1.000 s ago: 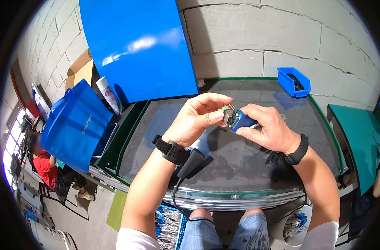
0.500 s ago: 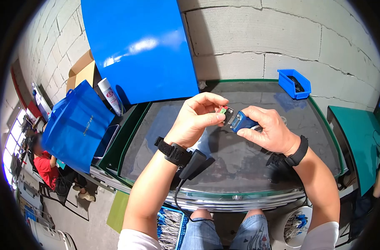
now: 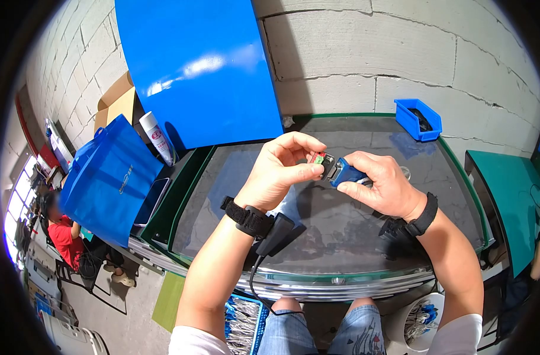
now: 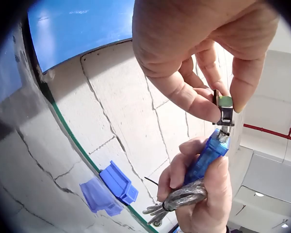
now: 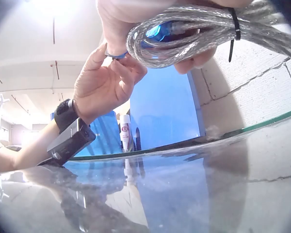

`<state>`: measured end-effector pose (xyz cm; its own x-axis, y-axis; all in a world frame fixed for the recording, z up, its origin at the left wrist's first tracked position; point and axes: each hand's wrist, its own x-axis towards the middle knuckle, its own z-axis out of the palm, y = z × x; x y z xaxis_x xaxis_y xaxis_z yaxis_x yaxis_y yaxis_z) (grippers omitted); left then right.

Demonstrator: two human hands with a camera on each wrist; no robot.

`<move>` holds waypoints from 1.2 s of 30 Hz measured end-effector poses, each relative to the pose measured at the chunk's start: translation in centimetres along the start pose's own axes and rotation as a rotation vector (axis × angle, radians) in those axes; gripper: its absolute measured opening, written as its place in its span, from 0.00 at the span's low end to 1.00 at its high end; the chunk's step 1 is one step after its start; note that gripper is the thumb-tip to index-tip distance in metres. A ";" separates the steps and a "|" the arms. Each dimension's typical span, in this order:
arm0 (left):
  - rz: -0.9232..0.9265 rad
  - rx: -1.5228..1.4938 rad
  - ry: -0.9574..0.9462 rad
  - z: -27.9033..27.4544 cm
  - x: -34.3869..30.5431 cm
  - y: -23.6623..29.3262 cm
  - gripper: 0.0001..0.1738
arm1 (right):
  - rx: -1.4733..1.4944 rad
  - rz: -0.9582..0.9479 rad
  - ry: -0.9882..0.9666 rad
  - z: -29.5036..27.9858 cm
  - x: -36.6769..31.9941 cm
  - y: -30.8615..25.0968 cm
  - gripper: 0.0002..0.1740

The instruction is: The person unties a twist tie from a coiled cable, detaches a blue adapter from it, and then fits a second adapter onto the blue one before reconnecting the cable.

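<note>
My left hand (image 3: pixel 276 168) pinches a small connector board (image 4: pixel 226 108) between thumb and fingers. It has a green terminal block, a bit of red and a black-and-metal lower part. My right hand (image 3: pixel 383 182) grips a translucent blue cable plug (image 4: pixel 207 154), its thumb and fingers on either side of the housing. The plug's metal end points at the connector board, and in the left wrist view the two stand end to end, right at each other. A coiled, clear-jacketed silver cable (image 5: pixel 160 53) held by a black tie hangs from the right hand.
Below the hands lies a dark, glossy tabletop (image 3: pixel 317 236). A blue bin (image 3: pixel 418 120) stands at the back right. On the left are a blue bag (image 3: pixel 113 177), a spray can (image 3: pixel 158 137) and a large blue panel (image 3: pixel 199 71). Cables fill a basket (image 3: pixel 243 322) and a white bucket (image 3: pixel 394 331) below.
The connector board has turned in my left fingers: its metal face showed earlier, and now its green and red side does. My right hand with the plug has hardly moved.
</note>
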<state>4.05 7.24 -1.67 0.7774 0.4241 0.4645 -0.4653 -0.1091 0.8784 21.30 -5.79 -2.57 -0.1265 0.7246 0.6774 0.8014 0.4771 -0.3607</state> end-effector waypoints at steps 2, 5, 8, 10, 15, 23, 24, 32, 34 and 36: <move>0.007 0.054 0.017 0.2 0.0 0.1 0.15 | -0.016 -0.001 0.001 0.1 0.0 0.1 0.16; -0.028 0.058 0.030 0.2 0.0 0.2 0.16 | -0.035 0.005 -0.001 0.0 0.0 0.1 0.16; -0.015 0.079 0.014 0.1 0.0 0.3 0.17 | -0.042 0.010 -0.004 0.1 0.0 0.1 0.16; -0.019 0.065 0.012 0.2 -0.1 0.3 0.18 | -0.045 0.008 -0.003 0.1 0.0 0.1 0.16; -0.037 0.102 0.042 0.1 0.0 0.3 0.17 | -0.027 0.018 0.002 0.3 -0.1 0.4 0.16; -0.022 0.109 0.045 0.5 0.2 0.1 0.17 | -0.027 0.025 0.026 0.5 -0.1 0.2 0.15; -0.022 0.110 0.044 0.5 0.1 0.1 0.17 | 0.008 0.026 0.042 0.6 -0.1 0.2 0.15; -0.007 -0.122 -0.030 1.4 0.0 -0.1 0.26 | 0.220 0.151 0.002 0.3 0.1 -0.6 0.16; -0.051 -0.080 -0.072 1.0 0.0 -0.4 0.27 | 0.237 0.156 -0.004 0.3 0.2 -0.7 0.17; -0.096 0.001 -0.108 0.7 0.0 -0.5 0.28 | 0.201 0.166 -0.060 0.1 0.2 -0.9 0.19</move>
<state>4.58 6.65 -1.98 0.8594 0.3337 0.3874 -0.3861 -0.0731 0.9196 20.48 -6.04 -2.19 -0.0422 0.8266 0.5611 0.6823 0.4342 -0.5882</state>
